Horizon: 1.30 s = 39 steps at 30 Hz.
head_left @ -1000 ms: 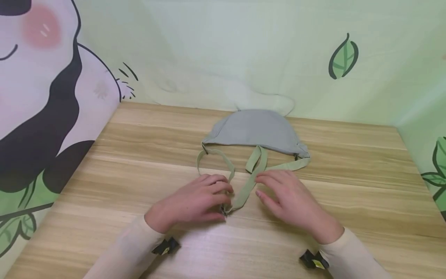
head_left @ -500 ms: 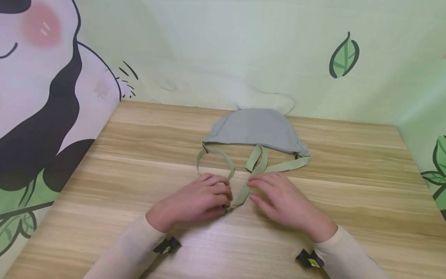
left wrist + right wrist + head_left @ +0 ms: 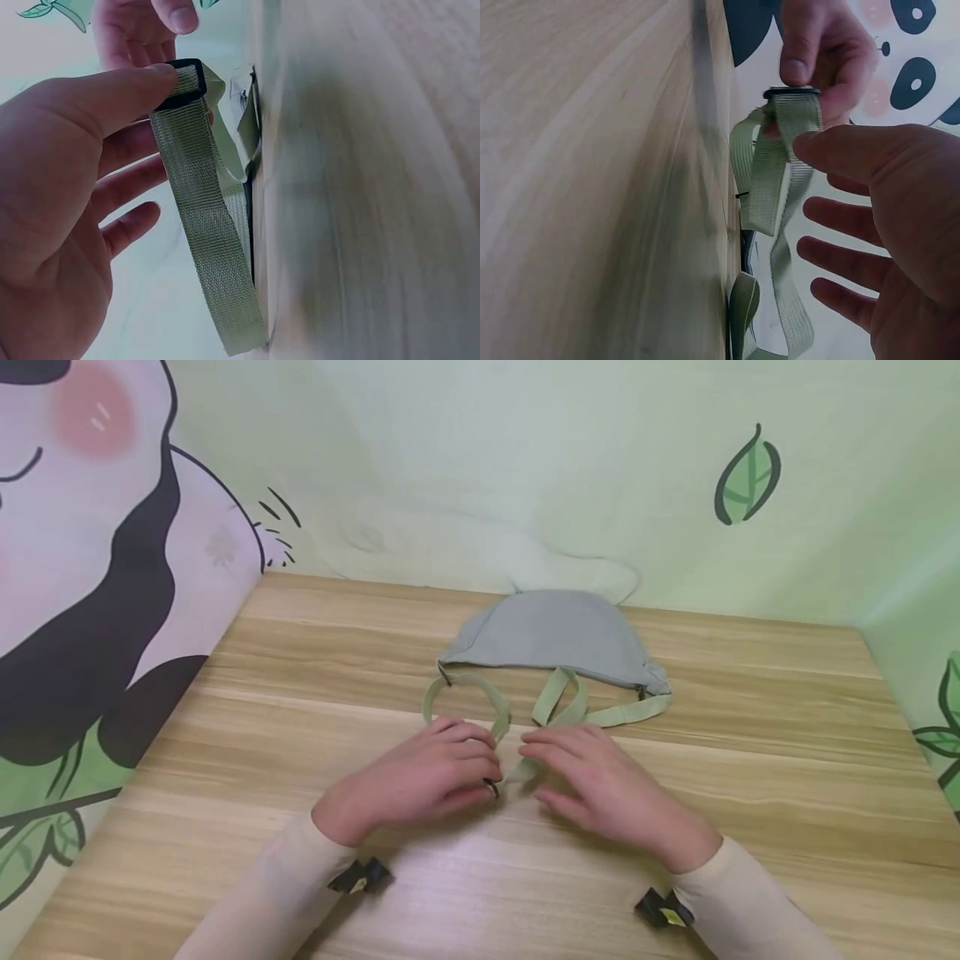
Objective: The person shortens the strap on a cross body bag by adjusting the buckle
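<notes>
A half-moon grey waist bag [image 3: 555, 635] lies flat at the back of the table, its light green webbing strap [image 3: 549, 697] trailing toward me in loops. My left hand [image 3: 427, 772] pinches the strap at its black slide buckle [image 3: 200, 79], thumb on the buckle's edge and the other fingers behind. In the left wrist view the strap is raised above the tabletop. Opposite, my right hand [image 3: 607, 785] hovers with thumb and fingers apart. Its thumb tip overlaps the webbing just below the buckle in the right wrist view, the other fingers nearly straight.
The wooden tabletop [image 3: 750, 710] ends at a pale green backdrop [image 3: 450, 460] printed with a panda and leaves. Black wrist devices [image 3: 663, 910] sit at both sleeves.
My right hand has moved left, closer to the left hand. The buckle end of the strap has shifted slightly up in the head view with my left hand. The bag stays put.
</notes>
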Each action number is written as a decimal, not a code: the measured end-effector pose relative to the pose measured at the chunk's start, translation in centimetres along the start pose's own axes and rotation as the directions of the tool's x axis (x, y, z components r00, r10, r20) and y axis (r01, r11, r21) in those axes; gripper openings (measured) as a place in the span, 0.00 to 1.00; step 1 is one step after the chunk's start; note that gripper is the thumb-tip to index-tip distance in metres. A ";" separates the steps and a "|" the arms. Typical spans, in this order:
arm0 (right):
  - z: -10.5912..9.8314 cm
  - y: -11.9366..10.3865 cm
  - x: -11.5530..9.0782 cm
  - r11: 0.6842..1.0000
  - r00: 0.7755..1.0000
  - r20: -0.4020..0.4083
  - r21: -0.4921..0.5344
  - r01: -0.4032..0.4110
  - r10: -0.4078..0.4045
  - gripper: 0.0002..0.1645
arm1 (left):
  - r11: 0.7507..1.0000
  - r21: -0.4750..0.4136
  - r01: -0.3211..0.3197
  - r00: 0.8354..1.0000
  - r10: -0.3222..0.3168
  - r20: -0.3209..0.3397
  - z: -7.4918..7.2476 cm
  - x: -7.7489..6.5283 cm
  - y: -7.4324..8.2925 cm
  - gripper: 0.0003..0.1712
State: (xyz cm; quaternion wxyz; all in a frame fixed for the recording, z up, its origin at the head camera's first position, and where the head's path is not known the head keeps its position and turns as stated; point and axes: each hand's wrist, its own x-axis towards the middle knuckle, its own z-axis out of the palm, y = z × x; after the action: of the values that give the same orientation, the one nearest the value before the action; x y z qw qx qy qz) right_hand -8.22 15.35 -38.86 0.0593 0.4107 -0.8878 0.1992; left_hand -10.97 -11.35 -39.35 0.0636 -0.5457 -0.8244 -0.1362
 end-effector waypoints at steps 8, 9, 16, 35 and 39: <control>0.2 0.1 0.6 0.998 0.998 -0.022 -0.026 0.050 -0.050 0.34 | 0.999 -0.042 0.016 1.000 -0.017 -0.015 -0.6 0.4 -0.1 0.10; 0.2 0.2 0.6 0.998 0.998 -0.027 -0.027 0.056 -0.057 0.34 | 0.999 -0.042 0.014 1.000 -0.015 -0.020 -0.7 0.5 -0.2 0.10; 0.4 0.1 0.9 0.996 0.993 -0.088 -0.031 0.081 -0.083 0.29 | 0.998 -0.056 -0.022 0.997 0.018 -0.077 -1.1 0.9 -0.4 0.10; -0.1 0.1 1.1 0.985 0.937 -0.303 -0.077 0.157 -0.173 0.24 | 0.992 -0.119 -0.034 0.983 0.012 -0.184 -2.2 1.1 -1.1 0.19; -0.4 0.1 1.2 0.983 0.925 -0.334 -0.065 0.170 -0.182 0.23 | 0.995 -0.089 -0.043 0.967 0.019 -0.253 -2.1 1.2 -1.2 0.25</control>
State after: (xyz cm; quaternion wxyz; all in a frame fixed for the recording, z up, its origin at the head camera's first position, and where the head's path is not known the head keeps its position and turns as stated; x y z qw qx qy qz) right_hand -9.11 14.69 -38.15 0.2355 0.4475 -0.8272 0.2452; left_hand -12.68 -11.37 -37.24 0.1439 -0.5393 -0.7937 -0.2419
